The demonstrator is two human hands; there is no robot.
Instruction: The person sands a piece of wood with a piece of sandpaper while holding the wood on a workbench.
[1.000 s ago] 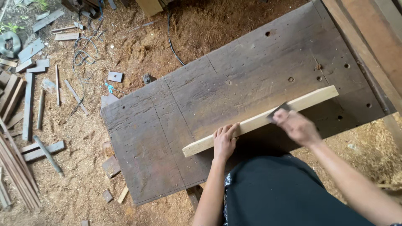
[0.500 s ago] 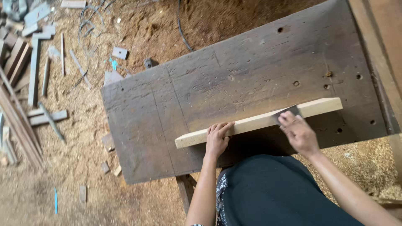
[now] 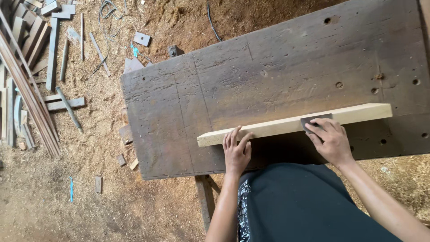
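Both hands were on the stick when this was snapped. Left hand (image 3: 236,150) lay flat with fingers spread, pressing down on the near-left part of the pale wooden strip (image 3: 277,125), fingertips over its top face. Right hand (image 3: 329,140) sat further along toward the right end, fingers curled over a small dark grey piece (image 3: 315,121), looked like a scrap of sandpaper or a thin scraper, couldn't tell which, pushed against the strip's top face.

That strip lay across the near part of the big dark workbench (image 3: 277,76), running left to right and slightly slanted, its right end nearer the far side. Its whole length rested on the benchtop, nothing hanging over as far as I could see.

Handling-wise, my guess: light, dry softwood, stiff enough along its length but thin, so it would've skated around on that worn top if nobody pinned it. Flat palm pressure near one end seemed the sensible hold, with the working hand free to move along. Sawn edges probably splintery, so not something to slide bare fingers down. The grey piece looked thin and bendy, a fingertip-grip kind of thing.

Off to the left, the sawdust floor (image 3: 89,188) had loose wood offcuts (image 3: 49,36) and a bundle of long slats (image 3: 27,94), all well apart from the bench.
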